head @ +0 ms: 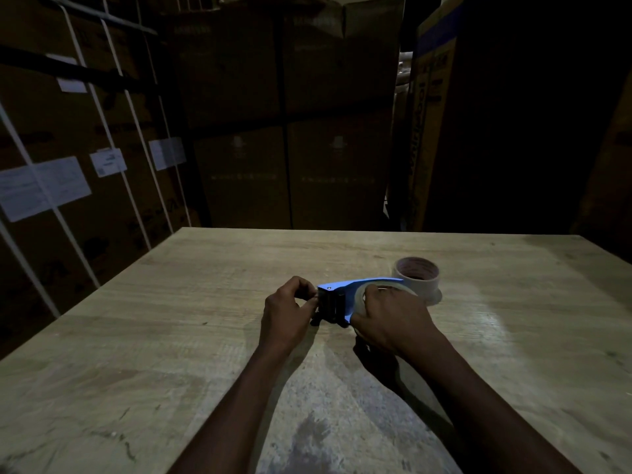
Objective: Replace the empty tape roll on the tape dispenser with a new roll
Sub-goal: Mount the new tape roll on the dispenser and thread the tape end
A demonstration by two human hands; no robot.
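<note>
A blue tape dispenser (345, 285) with a black roller and blade end rests on the wooden table (171, 336). A clear tape roll (359, 295) sits on the dispenser under my right hand (390, 319), which grips the roll and dispenser body. My left hand (287, 309) pinches at the black front end, fingers closed there; whether tape is between them is too dark to tell. A bare cardboard tape core (417, 277) stands upright on the table just behind the dispenser, touching or nearly touching it.
Stacked cardboard boxes (287, 114) rise behind the table's far edge. Strapped cartons with white labels (44, 186) stand to the left. A tall box (431, 124) stands at the back right. The scene is dim.
</note>
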